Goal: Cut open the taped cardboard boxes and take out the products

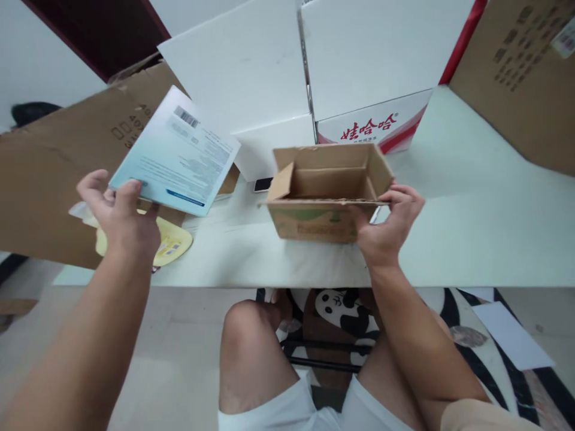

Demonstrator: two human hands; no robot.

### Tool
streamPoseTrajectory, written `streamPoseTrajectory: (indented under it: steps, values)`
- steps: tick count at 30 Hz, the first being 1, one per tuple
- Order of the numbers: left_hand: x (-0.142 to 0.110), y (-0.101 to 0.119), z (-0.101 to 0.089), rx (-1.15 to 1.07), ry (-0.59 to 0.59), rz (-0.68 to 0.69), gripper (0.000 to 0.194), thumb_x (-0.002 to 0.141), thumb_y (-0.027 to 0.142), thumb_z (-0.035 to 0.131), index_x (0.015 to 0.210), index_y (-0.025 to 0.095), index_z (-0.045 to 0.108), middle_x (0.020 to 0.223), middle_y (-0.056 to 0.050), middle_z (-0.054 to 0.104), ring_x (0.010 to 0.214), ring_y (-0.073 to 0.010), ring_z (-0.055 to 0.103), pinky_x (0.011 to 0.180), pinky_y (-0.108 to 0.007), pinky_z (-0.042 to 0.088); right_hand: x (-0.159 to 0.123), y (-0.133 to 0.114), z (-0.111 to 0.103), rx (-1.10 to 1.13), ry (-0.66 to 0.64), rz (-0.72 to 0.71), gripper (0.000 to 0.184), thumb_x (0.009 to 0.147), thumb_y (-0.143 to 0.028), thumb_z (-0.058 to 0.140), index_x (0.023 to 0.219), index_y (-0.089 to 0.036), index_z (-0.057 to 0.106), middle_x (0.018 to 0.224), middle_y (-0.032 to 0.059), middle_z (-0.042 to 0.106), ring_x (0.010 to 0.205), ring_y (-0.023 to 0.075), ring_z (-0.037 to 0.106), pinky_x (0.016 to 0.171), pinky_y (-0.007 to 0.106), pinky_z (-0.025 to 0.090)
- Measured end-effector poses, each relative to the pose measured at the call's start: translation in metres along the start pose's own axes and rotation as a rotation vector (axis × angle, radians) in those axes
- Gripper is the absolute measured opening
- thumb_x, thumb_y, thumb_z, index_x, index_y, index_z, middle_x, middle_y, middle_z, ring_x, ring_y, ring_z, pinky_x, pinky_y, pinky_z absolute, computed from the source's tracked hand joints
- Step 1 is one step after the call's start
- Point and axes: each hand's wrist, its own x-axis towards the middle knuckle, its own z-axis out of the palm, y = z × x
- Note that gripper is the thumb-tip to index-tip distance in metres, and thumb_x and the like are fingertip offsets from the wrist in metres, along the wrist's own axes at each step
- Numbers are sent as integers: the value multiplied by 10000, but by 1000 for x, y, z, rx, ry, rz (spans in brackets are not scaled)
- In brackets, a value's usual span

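My left hand (128, 209) grips the lower edge of a flat, pale-blue printed box (179, 152), thumb on its face. A barcode and small print show on that side, and it is held tilted above the table's left part. My right hand (389, 224) is closed on the right front corner of a small brown cardboard box (318, 221). That box stands open at the top, with an inner flap at its left end; the part of its inside that shows holds nothing. Beneath my left hand lies a yellow packet (173, 242) with a label.
White cartons (242, 72) stand along the back of the white table (485, 227), one with red lettering. A phone-like dark object (263, 184) lies before them. Large brown cartons stand at left (49, 167) and right (530, 90). My knees are below the front edge.
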Motion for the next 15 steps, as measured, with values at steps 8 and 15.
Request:
streamPoseTrajectory:
  steps: [8,15]
  values:
    - [-23,-33,-18,-122,-250,-76,742,488,328,834,1080,314,387,906,65,529,933,-169,490,711,-253,326,22,9,-16,-146,223,-214,356,741,-169,713,1049,-251,556,1156,111,485,1229,324,475,1116,593,359]
    - [-84,-58,-40,-333,-547,-286,759,460,430,885,1132,359,540,1038,14,638,857,-206,576,640,-287,430,-34,-37,10,626,-579,727,287,837,-492,611,1000,-257,603,967,44,653,952,229,664,803,412,578]
